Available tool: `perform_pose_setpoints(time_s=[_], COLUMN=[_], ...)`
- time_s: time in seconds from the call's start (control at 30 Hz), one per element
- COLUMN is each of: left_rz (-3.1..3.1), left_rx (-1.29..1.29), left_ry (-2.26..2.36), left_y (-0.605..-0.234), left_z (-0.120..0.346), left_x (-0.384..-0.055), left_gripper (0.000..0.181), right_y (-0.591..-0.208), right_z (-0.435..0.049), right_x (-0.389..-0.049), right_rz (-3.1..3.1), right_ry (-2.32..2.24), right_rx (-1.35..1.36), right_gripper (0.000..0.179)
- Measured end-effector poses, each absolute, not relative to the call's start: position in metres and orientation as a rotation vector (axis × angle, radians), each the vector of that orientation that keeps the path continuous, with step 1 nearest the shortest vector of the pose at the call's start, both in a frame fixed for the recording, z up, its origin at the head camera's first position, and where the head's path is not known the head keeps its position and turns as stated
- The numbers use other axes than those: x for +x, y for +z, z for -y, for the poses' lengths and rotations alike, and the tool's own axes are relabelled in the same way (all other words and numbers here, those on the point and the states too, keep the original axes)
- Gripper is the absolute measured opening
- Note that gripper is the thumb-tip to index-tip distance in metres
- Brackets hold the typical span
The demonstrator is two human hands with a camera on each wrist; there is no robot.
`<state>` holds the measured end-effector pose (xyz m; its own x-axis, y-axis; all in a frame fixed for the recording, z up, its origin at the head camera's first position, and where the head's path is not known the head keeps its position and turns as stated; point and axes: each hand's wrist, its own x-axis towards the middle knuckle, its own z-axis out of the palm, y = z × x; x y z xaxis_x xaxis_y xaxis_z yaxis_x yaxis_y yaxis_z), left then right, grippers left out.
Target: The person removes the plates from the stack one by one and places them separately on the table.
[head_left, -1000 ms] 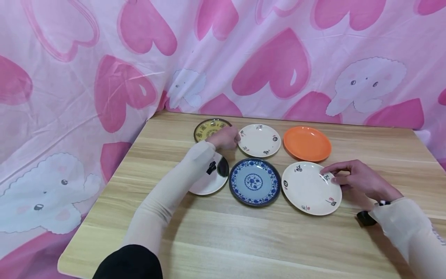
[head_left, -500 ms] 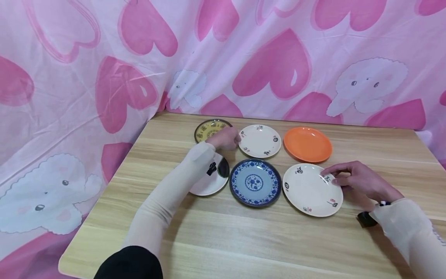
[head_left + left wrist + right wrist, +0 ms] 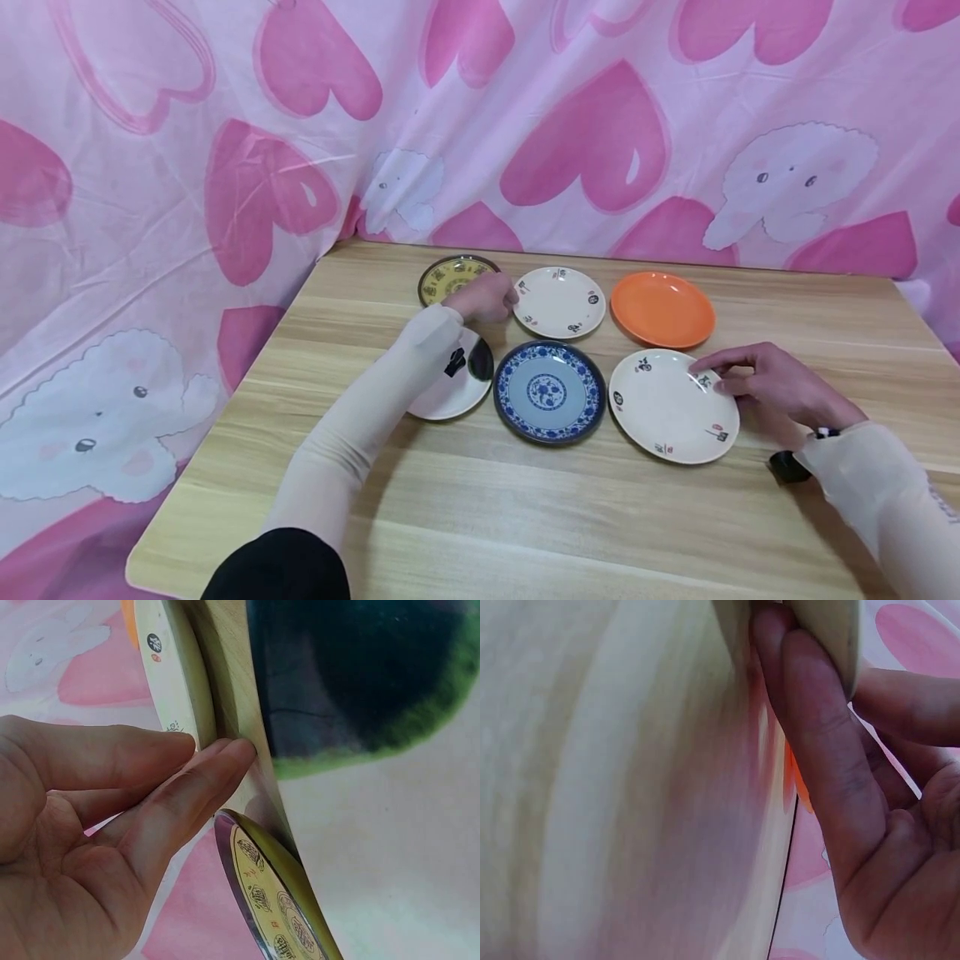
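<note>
Two rows of plates lie on the wooden table (image 3: 480, 517). At the middle back is a white plate with small dark and red prints (image 3: 558, 302); my left hand (image 3: 486, 297) pinches its left rim between thumb and fingers. The front right has a similar but larger-looking white plate (image 3: 667, 408). Its right rim is gripped by my right hand (image 3: 780, 383), thumb on top and fingers underneath, as the right wrist view shows at the plate's edge (image 3: 832, 637). Between that plate and my left forearm sits a blue-patterned plate (image 3: 550, 392).
An orange plate (image 3: 662, 310) is at the back right. My left hand partly covers a yellow, dark-rimmed plate (image 3: 438, 279). Under my left forearm lies a white plate with a dark green patch (image 3: 457, 392). A pink heart-print cloth (image 3: 585, 142) hangs behind the table.
</note>
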<state>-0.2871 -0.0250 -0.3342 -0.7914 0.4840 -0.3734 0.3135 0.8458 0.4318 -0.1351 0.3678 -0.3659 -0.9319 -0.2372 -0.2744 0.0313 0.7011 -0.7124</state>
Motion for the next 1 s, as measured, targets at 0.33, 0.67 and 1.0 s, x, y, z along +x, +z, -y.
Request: perform_pose_setpoints(time_s=[0.33,0.67,1.0], left_rz=[-2.546,-2.543,-2.534], left_rx=[0.587,0.58,0.563], left_ry=[0.496,0.509,0.553], left_y=[-0.335,-0.335,-0.336], left_z=[0.026,0.025,0.025], left_x=[-0.288,-0.287,-0.284], left_gripper=[0.041,0.043,0.045], right_y=[-0.358,-0.359,-0.358], right_z=[-0.361,-0.36,-0.357], right_x=[-0.138,-0.145,-0.146], right_rz=[-2.565,-2.614,-2.617], right_ry=[-1.016,-0.906,-0.862], right_rx=[-0.123,-0.13,-0.1], right_gripper=[0.035,0.034,0.031])
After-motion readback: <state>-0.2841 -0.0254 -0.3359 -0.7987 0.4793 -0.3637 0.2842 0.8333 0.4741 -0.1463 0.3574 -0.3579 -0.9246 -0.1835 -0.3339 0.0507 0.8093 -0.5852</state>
